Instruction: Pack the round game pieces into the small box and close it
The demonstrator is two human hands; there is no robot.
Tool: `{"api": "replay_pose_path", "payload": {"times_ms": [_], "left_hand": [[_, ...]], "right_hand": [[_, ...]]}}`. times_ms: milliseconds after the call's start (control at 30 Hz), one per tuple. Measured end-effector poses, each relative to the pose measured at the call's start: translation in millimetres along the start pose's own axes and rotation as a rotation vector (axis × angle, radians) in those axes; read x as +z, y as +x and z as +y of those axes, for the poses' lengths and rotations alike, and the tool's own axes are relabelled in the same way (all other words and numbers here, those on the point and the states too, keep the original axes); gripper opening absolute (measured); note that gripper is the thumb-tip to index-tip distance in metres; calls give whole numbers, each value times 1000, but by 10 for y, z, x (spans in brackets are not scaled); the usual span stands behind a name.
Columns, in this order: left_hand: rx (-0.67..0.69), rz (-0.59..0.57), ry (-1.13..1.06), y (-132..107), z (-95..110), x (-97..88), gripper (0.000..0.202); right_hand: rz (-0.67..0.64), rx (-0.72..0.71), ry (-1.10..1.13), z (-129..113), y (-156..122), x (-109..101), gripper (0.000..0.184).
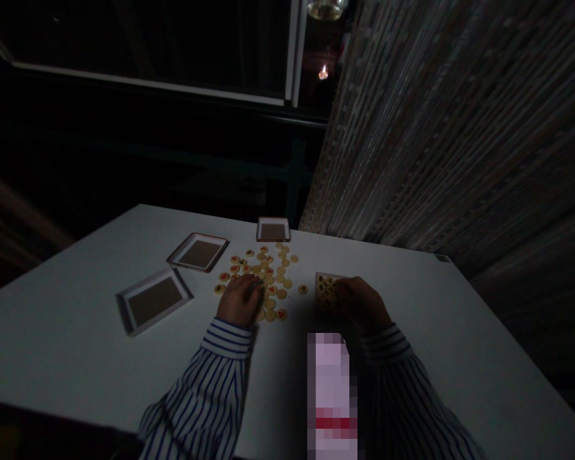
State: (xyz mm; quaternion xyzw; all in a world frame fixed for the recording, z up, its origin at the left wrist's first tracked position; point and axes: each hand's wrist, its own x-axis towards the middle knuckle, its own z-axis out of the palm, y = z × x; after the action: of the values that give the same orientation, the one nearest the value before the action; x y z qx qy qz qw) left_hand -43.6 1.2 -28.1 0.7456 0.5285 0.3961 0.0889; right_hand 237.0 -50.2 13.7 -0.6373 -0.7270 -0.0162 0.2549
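Observation:
Several round yellow game discs with red marks lie scattered on a white table. My left hand rests on the near left part of that pile, fingers curled down onto the discs. My right hand is closed on a small tray that holds several of the discs. Both arms wear striped sleeves.
Three shallow trays with brown insides lie on the table: one at the near left, one beyond it, a small one at the back. A textured wall rises at the right. A dark window lies behind. A blurred patch hides an object between my forearms.

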Motion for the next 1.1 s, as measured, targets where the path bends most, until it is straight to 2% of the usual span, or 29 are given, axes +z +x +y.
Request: {"api": "replay_pose_path", "payload": {"times_ms": [100, 333, 533, 667, 800, 1100], "left_hand": [[2, -14, 23, -16, -13, 11, 28], [-32, -23, 31, -32, 8, 23, 28], [-23, -61, 16, -30, 14, 29, 26], [-26, -39, 22, -37, 14, 37, 25], [-24, -56, 12, -33, 30, 27, 26], [-28, -85, -11, -30, 37, 26, 28]], "right_hand": [[-140, -110, -79, -213, 108, 59, 25], [-352, -316, -179, -680, 343, 230, 26], [-496, -295, -281, -963, 536, 346, 28], [-540, -283, -303, -1009, 602, 455, 30], [-530, -289, -297, -999, 631, 541, 32], [-577, -287, -298, -1020, 665, 574, 36]]}}
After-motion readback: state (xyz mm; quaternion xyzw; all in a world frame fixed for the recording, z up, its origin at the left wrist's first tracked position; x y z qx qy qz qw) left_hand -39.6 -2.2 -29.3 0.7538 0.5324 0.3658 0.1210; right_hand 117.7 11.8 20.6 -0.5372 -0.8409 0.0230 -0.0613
